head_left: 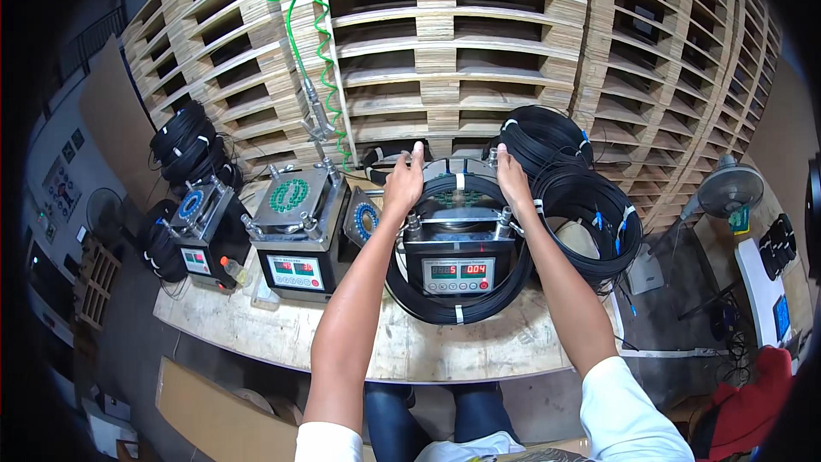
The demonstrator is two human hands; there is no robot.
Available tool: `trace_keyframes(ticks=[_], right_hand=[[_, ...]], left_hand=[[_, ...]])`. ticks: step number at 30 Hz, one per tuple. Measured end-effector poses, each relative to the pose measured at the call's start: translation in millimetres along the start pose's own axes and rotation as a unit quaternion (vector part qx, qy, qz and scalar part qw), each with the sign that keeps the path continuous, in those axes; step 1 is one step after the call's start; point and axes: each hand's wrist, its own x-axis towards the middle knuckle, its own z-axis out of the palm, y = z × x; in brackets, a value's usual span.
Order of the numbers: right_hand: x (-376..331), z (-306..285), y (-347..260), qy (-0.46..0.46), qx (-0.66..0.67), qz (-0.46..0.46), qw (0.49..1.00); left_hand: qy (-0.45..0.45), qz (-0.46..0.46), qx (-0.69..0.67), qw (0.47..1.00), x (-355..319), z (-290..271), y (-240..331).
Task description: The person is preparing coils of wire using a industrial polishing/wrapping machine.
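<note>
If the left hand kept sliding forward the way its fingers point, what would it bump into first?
Most likely the black strap-like piece lying just beyond the left hand, then the stacked wooden pallets behind the bench. Depth is hard to judge in this fisheye view.

Two bare forearms rise from the lower edge of the frame toward its centre, ending in the left hand (402, 184) and the right hand (513, 178). Neither hand wears a glove, ring or watch that can be made out. Short white sleeves cover the upper arms at the bottom of the frame, one at lower centre-left, the other at lower right. Between them, at the bottom centre, dark blue trousers cover the legs, with a strip of white shirt below.
</note>
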Motion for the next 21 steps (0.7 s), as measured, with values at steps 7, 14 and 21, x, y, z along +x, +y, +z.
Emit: trace_keyframes(ticks=[7, 14, 21], right_hand=[[-5.9, -2.2, -7.8, 0.023, 0.000, 0.031, 0.999], [-1.0, 0.1, -6.6, 0.024, -0.043, 0.046, 0.998], [9.3, 0.4, 5.7, -0.006, -0.031, 0.032, 0.999]], left_hand=[[-0.024, 0.012, -0.050, 0.998, 5.7, 1.8, -2.1], [-0.072, -0.020, -0.069, 0.995, 19.0, 7.2, -9.7], [-0.067, -0.067, -0.040, 0.995, 4.5, 4.8, 4.0]])
